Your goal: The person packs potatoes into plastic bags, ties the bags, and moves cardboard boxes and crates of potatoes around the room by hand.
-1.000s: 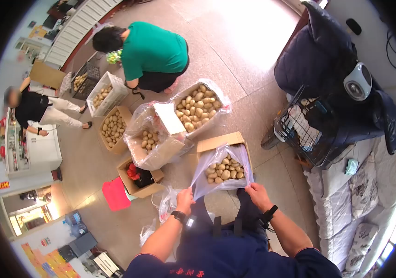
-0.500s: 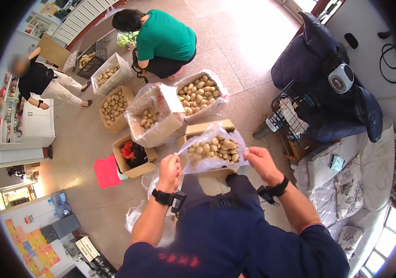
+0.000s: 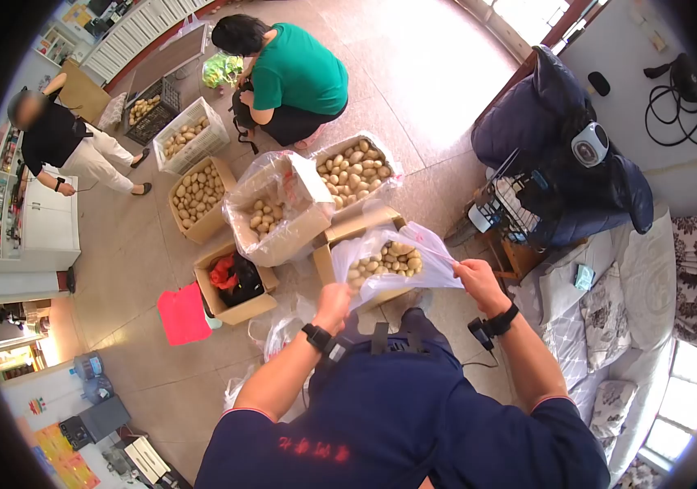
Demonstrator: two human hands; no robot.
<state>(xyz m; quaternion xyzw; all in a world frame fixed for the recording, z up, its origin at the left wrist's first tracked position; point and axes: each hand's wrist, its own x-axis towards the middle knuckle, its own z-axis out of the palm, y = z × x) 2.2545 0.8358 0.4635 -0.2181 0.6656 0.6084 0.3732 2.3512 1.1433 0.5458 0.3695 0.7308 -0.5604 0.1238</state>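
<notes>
My left hand [image 3: 334, 306] is closed at the near left edge of a thin whitish plastic bag [image 3: 436, 259]. The bag's other edge is pinched in my right hand [image 3: 481, 284], which pulls it out to the right. Potatoes [image 3: 391, 262] lie inside the bag, and the bag sits in an open cardboard box [image 3: 324, 266] just in front of my feet. The bag's mouth is stretched between both hands, and some potatoes show only dimly through the plastic.
Beyond stand a plastic-lined box [image 3: 299, 191], another potato box [image 3: 198, 196] and a white crate [image 3: 193, 134]. A box with dark and red items [image 3: 234, 281] is at left, near a pink stool [image 3: 184, 314]. A person in green squats ahead [image 3: 303, 77]; a covered scooter [image 3: 544, 204] is right.
My right hand has moved right and slightly down, stretching the bag's edge sideways. My left hand has shifted right and lower. The bag now covers more of the potatoes on the right.
</notes>
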